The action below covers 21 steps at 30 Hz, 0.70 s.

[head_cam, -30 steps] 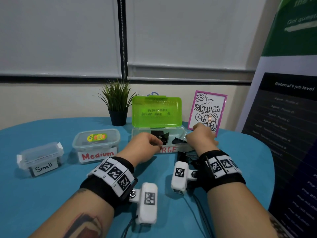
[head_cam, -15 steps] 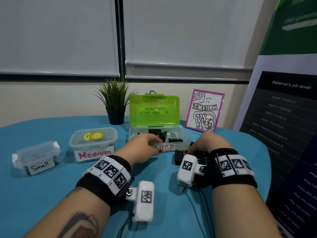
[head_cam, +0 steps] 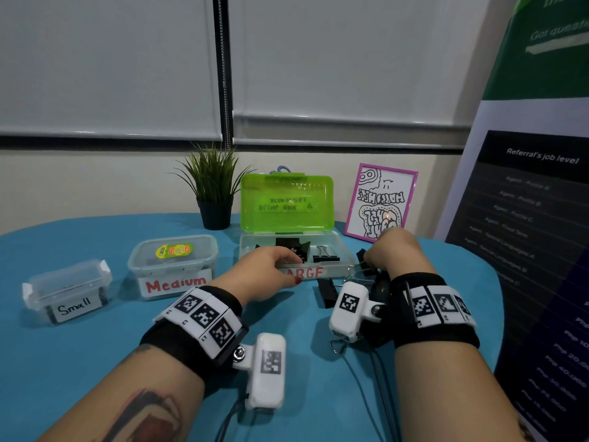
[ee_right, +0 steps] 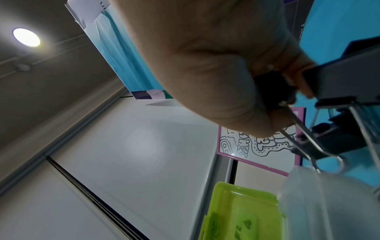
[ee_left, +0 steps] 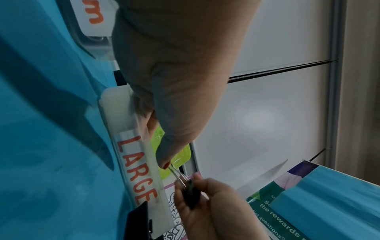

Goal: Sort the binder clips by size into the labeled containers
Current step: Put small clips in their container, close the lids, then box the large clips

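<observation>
Head view: my left hand (head_cam: 271,266) grips the LARGE box (head_cam: 345,264) rim, steadying it; beside it, right hand (head_cam: 393,253) pinches a clip (head_cam: 366,270) for sorting.

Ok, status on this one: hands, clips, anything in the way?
Left hand grips the Large box front rim. Right hand pinches a binder clip beside the box. Loose clips on table. Box lid open, nothing blocking.

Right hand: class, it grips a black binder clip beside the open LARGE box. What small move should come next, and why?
Probably lift the binder clip over the LARGE box's right wall and release it. The right hand grips it just outside that wall, the lid stands open, and similar clips already lie inside.
</observation>
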### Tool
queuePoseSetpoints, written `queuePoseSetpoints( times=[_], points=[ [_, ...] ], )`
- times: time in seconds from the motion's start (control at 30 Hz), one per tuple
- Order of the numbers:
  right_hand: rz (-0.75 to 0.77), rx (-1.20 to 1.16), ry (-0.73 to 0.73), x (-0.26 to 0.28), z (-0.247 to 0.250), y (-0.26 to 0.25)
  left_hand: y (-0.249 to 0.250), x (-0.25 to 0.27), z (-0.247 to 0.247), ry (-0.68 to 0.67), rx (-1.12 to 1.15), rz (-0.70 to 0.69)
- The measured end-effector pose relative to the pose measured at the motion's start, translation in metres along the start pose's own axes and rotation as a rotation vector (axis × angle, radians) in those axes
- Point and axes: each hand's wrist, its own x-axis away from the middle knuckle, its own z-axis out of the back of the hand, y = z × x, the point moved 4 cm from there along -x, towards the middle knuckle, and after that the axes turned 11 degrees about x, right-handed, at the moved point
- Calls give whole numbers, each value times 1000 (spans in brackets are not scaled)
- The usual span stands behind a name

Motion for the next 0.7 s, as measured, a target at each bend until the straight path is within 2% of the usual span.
queuePoseSetpoints(
  times=[0.07,0.2,0.23,0.3,0.4,0.53,0.63,0.7],
  points=[
    [-11,-182,109,-4,5,5,0,0,0,-2,-4,7],
    [68,-749,318,0,11,5,0,0,-1,-4,-5,18],
    [105,-860,325,1,11,-1,1,0,0,-2,-12,20],
    [156,-998,230,5,3,-19,1,-1,1,26,-7,30],
    [263,-987,-4,9,-19,-48,-1,-3,4,116,103,37],
    [358,-1000,-200,20,-37,-70,1,-3,5,141,142,1],
    [449,-884,-283,24,-48,-81,4,-2,7,159,90,-45],
    [492,-782,-252,25,-48,-82,6,-1,6,123,14,-75]
  ],
)
